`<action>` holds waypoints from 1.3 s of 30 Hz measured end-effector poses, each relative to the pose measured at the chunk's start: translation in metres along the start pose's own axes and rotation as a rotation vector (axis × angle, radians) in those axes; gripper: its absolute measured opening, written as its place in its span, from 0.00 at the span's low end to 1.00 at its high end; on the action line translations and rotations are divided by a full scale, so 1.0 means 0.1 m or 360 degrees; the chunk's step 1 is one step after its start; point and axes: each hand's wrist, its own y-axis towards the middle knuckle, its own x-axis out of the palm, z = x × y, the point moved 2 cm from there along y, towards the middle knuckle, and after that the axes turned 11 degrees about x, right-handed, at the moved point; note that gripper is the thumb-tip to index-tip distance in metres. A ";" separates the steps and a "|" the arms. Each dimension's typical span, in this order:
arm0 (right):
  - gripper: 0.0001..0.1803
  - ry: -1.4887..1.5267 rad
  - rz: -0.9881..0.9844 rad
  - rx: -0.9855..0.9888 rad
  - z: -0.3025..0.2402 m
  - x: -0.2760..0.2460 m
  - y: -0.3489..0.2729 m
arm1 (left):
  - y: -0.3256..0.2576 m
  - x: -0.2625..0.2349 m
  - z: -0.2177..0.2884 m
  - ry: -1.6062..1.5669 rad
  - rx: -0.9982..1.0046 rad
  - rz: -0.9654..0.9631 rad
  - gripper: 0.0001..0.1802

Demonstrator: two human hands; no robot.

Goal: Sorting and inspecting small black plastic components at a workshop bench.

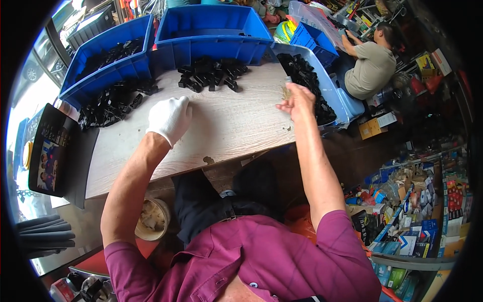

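My left hand [170, 120], in a white knitted glove, is closed in a loose fist over the wood-grain table [231, 123]. Whatever its fingers may hold is hidden. Bare and partly curled, my right hand [300, 100] is at the table's right side, by a translucent bin [336, 95] of black plastic parts [307, 75]. A small, blurred, pale object [288, 86] shows at its fingertips; its kind cannot be made out. Beyond my left hand lie a pile of black plastic parts [108, 105] and a smaller cluster of black parts [209, 73] near the table's middle.
Two blue bins [214, 48] [113, 65] line the table's far side; the left one holds black parts. A screen device [50, 156] stands at the left edge. Below the table is a round bucket [152, 219]. Another person [372, 65] sits at far right, near crowded shelves [402, 216].
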 end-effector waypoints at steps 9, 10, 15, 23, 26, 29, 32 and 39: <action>0.19 -0.0129 -0.0076 0.0053 0.07 -0.04 0.11 | -0.10 -0.02 -0.07 -0.0211 0.0387 0.0607 0.21; 0.20 -0.0216 -0.0170 0.0089 0.11 0.11 0.03 | -0.10 0.01 -0.09 -0.0199 0.0462 0.0621 0.20; 0.30 -0.0567 -0.0450 0.0123 0.25 0.66 -0.19 | -0.11 0.12 -0.12 -0.0156 0.0508 0.0350 0.14; 0.25 -0.0913 -0.0432 -0.0113 0.34 1.14 -0.16 | -0.10 0.13 0.02 -0.0206 0.0487 0.0687 0.12; 0.21 -0.1039 -0.0368 -0.0106 0.35 1.22 -0.14 | -0.08 0.18 0.04 -0.0234 0.0460 0.0708 0.10; 0.19 -0.0981 -0.0357 -0.0069 0.37 1.19 -0.15 | -0.08 0.19 0.02 -0.0312 0.0462 0.0745 0.09; 0.16 -0.0938 -0.0523 0.0075 0.36 1.11 -0.21 | -0.10 0.22 -0.01 -0.0425 0.0345 0.0794 0.11; 0.18 -0.1004 -0.0666 0.0191 0.35 1.04 -0.49 | -0.16 0.21 -0.06 -0.0548 0.0177 0.0679 0.11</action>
